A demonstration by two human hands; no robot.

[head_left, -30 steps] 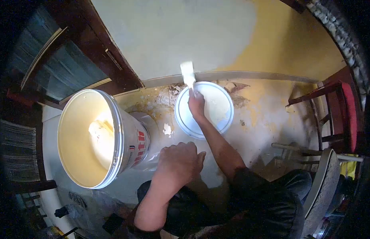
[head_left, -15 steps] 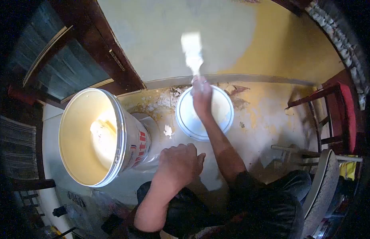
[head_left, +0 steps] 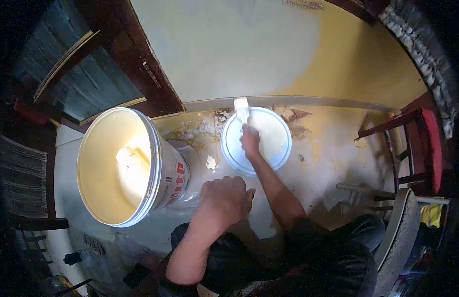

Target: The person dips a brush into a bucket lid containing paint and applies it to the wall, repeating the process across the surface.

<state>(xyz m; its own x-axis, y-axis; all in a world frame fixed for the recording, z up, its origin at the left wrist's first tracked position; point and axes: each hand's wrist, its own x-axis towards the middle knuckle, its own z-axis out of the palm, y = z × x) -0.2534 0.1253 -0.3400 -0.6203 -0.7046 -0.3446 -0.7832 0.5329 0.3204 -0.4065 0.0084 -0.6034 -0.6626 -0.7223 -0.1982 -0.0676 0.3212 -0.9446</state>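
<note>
My right hand [head_left: 250, 142] is wrapped round the handle of a paintbrush [head_left: 242, 110], whose bristles are coated white and point at the wall. The brush is over the far rim of a round lid or shallow tub [head_left: 231, 143] with a pale blue-white rim and white paint on it. My left hand [head_left: 224, 200] is curled, back up, above my knee; its fingertips are hidden and nothing shows in it. To its left a large white bucket [head_left: 162, 183] with red lettering stands with its mouth uncovered, pale cream-coloured stuff inside.
Ahead is a wall, partly pale grey [head_left: 229, 49] and partly ochre [head_left: 358, 64]. A dark wooden door [head_left: 155, 89] with glass panels is at the left. A red-seated chair [head_left: 430, 148] stands at the right, a grey chair [head_left: 402, 232] nearer. Paint stains and flakes mark the floor [head_left: 328, 148].
My right hand has drawn the paintbrush back from the wall, down to the lid's far rim. My left hand has barely moved. The view has shifted slightly.
</note>
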